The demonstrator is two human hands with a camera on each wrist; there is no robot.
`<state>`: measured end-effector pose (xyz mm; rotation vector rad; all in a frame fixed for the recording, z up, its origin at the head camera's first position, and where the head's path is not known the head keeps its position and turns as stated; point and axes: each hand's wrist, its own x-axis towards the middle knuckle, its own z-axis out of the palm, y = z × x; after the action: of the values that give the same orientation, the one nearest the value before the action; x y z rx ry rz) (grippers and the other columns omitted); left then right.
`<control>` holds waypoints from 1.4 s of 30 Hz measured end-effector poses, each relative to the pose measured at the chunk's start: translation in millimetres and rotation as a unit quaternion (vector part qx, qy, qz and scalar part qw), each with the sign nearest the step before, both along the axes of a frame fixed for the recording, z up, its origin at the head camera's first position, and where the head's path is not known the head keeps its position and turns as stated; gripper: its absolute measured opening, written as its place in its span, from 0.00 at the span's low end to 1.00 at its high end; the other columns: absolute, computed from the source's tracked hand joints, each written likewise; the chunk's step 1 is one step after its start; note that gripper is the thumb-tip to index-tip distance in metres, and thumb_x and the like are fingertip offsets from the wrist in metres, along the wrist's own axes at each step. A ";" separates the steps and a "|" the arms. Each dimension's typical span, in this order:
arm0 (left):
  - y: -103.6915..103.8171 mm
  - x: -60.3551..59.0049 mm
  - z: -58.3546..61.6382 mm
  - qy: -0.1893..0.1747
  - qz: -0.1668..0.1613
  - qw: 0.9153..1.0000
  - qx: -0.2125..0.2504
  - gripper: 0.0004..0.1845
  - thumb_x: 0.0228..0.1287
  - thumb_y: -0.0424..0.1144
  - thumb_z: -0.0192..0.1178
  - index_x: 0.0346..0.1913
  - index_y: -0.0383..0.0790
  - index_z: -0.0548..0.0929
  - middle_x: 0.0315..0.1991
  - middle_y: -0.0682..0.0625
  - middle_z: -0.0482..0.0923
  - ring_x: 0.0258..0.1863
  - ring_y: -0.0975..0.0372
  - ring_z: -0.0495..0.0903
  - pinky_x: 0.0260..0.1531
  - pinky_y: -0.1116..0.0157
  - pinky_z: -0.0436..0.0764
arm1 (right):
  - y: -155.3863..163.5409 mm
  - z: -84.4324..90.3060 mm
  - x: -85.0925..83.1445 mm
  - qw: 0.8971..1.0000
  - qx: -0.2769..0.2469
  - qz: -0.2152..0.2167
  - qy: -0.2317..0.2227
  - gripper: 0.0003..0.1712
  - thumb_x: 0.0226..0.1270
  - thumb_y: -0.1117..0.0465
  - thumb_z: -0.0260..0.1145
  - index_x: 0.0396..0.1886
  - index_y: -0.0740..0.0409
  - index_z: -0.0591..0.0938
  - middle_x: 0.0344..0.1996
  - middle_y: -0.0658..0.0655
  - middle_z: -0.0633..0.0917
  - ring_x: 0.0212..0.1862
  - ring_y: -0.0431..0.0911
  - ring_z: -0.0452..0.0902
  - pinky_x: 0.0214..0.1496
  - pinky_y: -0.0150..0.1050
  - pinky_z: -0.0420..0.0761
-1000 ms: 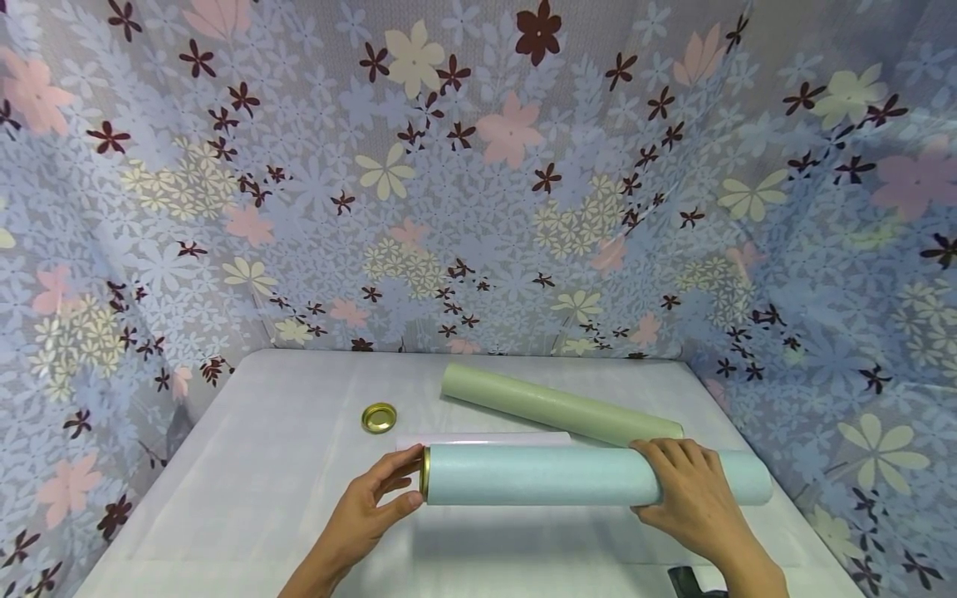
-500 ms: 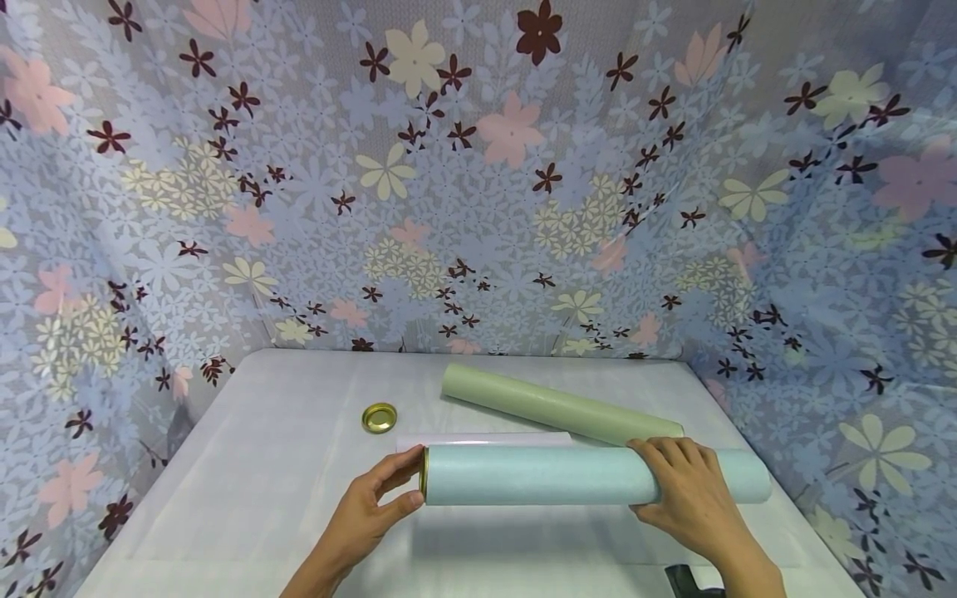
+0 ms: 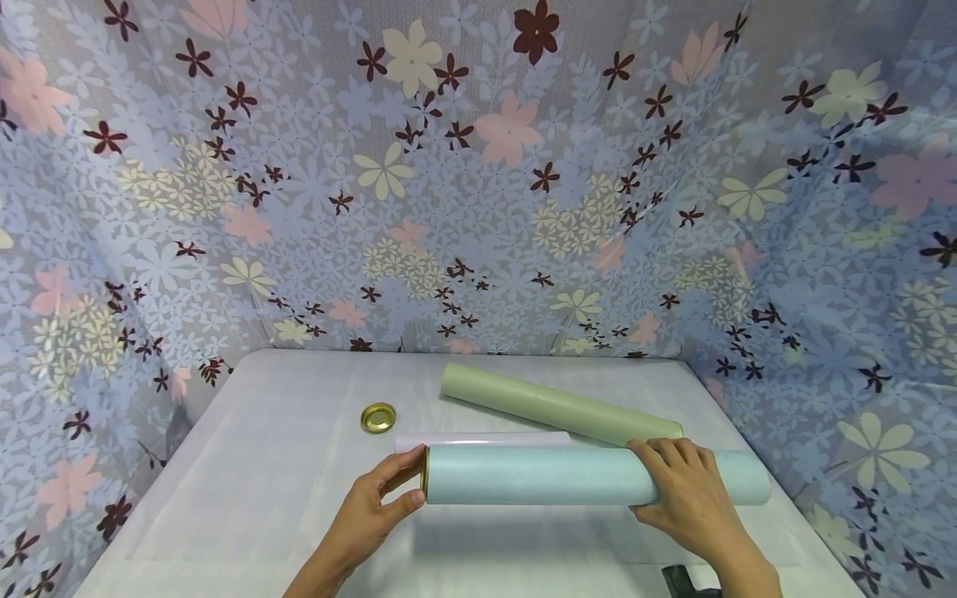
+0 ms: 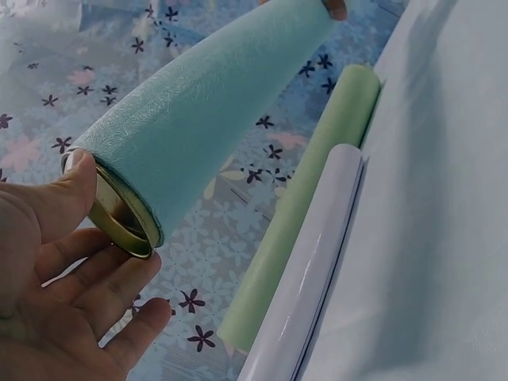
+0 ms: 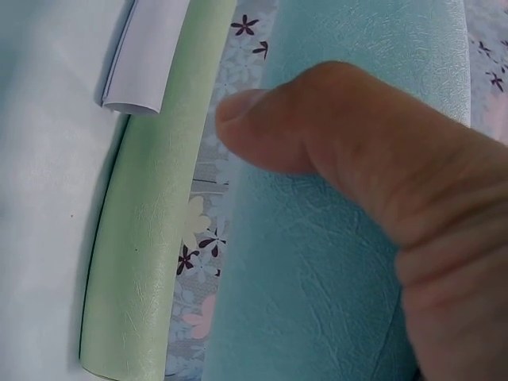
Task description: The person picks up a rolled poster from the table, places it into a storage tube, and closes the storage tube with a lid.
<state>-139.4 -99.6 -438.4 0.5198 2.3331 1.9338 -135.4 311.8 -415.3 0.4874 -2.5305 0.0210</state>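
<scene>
A long light-blue cardboard tube (image 3: 538, 476) with a textured surface is held level above the table. My right hand (image 3: 684, 494) grips it from above near its right end; in the right wrist view the thumb (image 5: 278, 127) lies across the tube. My left hand (image 3: 366, 507) is at the other end, thumb and fingertips pinching the rim of a gold metal lid (image 4: 123, 210) there. In the left wrist view the lid covers the tube's end, its recessed face towards the palm. How firmly it sits cannot be told.
A second gold lid (image 3: 378, 418) lies on the white table (image 3: 284, 465). A green tube (image 3: 553, 403) lies behind, with a white paper roll (image 4: 305, 270) in front of it. Near my right wrist is a black object (image 3: 679, 580). Flowered cloth (image 3: 478, 208) hangs around the table.
Both hands and the blue tube stay almost in place. The left fingers remain on the lid, with only a very slight shift.
</scene>
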 end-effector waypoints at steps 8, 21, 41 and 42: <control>-0.2 -2.2 -1.6 0.013 0.006 1.000 -0.004 0.32 0.59 0.40 0.63 0.66 0.40 0.68 0.66 0.44 0.69 0.64 0.51 0.71 0.55 0.64 0.78 | -2.7 0.1 -0.2 1.000 -0.002 0.004 0.005 0.48 0.21 0.49 0.83 0.53 0.51 0.77 0.43 0.57 0.81 0.47 0.57 0.72 0.47 0.57 0.68; 0.4 -2.0 1.8 0.034 -0.016 0.999 -0.006 0.31 0.62 0.40 0.61 0.67 0.40 0.66 0.66 0.43 0.67 0.61 0.67 0.73 0.53 0.67 0.78 | -4.5 -4.5 1.7 1.000 -0.009 -0.003 -0.005 0.46 0.23 0.49 0.82 0.53 0.52 0.78 0.43 0.56 0.81 0.47 0.57 0.73 0.47 0.57 0.69; -7.3 -4.2 3.5 0.073 -0.029 0.996 -0.043 0.28 0.63 0.40 0.60 0.67 0.45 0.68 0.64 0.48 0.72 0.62 0.61 0.73 0.57 0.73 0.71 | -1.3 0.6 1.5 1.000 -0.004 0.012 0.013 0.51 0.19 0.49 0.84 0.54 0.50 0.76 0.44 0.59 0.81 0.47 0.59 0.71 0.51 0.58 0.65; -7.4 -4.4 3.3 0.075 -0.029 0.996 -0.040 0.28 0.63 0.40 0.60 0.67 0.45 0.68 0.64 0.47 0.71 0.61 0.63 0.74 0.57 0.73 0.71 | -1.4 0.4 1.3 1.000 -0.005 0.013 0.014 0.51 0.19 0.49 0.84 0.54 0.50 0.76 0.44 0.59 0.81 0.47 0.59 0.71 0.51 0.58 0.65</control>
<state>-143.7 -107.0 -435.1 0.7407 2.4421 1.8272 -134.1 310.3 -414.9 0.5128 -2.4965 0.0360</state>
